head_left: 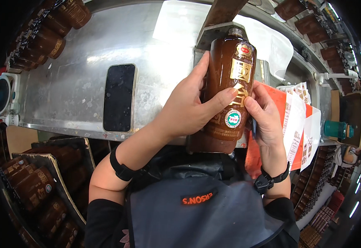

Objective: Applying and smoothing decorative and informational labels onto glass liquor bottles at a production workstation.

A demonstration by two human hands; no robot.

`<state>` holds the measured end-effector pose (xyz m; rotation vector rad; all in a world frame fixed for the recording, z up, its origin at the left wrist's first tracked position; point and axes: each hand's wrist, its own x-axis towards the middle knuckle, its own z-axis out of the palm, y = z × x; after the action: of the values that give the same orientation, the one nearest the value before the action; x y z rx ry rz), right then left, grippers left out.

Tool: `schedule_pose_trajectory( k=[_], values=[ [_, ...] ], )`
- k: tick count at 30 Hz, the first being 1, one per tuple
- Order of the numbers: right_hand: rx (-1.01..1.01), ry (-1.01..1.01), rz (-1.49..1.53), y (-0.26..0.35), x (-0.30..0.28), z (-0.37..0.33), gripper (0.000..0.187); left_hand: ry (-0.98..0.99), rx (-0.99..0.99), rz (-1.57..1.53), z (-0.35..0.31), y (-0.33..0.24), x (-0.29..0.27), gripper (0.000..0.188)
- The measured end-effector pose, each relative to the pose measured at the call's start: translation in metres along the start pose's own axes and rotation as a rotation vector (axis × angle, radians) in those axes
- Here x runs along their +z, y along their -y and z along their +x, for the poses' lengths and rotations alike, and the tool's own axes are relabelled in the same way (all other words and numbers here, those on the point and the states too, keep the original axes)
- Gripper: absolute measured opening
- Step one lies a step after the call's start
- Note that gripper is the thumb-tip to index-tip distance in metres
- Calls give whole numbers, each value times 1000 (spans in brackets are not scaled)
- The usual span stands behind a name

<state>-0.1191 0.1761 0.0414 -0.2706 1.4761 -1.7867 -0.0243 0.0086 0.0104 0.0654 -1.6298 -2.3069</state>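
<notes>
Scuffed metal surface [73,93] with a dark phone [119,99] lying flat, brown jars [56,25] crowding the upper left, wooden racks [60,182] at lower left, gold-marked brown bottle [227,76] held between two hands, left hand [191,108] along its left side, right hand [268,120] gripping its lower right.

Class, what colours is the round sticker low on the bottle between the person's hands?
The round sticker is green and white, seen best in the head view.

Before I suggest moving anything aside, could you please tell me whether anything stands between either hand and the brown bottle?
Nothing visible does: the left hand and the right hand both touch the brown bottle directly. The phone lies apart, to the left.
</notes>
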Motion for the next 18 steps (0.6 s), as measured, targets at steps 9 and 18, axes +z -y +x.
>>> schedule_pose_trajectory(
  k=[9, 18],
  values=[
    [19, -27, -149, 15, -15, 6, 59, -1, -103, -6, 5, -12, -2, 83],
    [-131, -23, -353, 46, 0, 34, 52, -47, -116, -1, 23, -12, 1, 87]
  ],
)
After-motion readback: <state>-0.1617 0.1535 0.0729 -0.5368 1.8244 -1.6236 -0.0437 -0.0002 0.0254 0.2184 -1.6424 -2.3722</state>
